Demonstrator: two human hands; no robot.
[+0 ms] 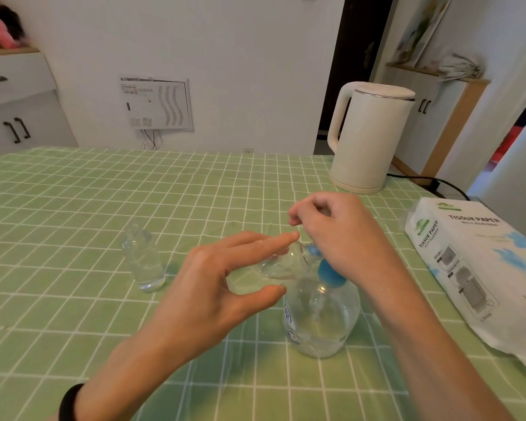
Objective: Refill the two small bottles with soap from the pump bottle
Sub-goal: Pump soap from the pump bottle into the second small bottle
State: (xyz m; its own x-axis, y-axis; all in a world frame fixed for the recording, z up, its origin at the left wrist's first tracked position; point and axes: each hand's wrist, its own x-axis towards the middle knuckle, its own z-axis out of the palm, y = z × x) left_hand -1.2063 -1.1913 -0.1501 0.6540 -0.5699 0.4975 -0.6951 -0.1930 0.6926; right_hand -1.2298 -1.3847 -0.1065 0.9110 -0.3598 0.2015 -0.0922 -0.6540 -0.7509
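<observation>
My left hand (213, 287) holds a small clear bottle (281, 262) tilted on its side, between the thumb below and the fingers above. The bottle's mouth meets the blue nozzle of the pump bottle (322, 317), a round clear bottle with a blue pump top that stands on the green checked tablecloth. My right hand (331, 232) rests on the pump head with its fingers curled; I see nothing held in them. A second small clear bottle (143, 262) stands upright and uncapped to the left, apart from both hands.
A white electric kettle (368, 138) stands at the back right, its black cord (438, 180) trailing right. A pack of tissue paper (480, 262) lies along the table's right edge. White cabinets and a wall are beyond the table.
</observation>
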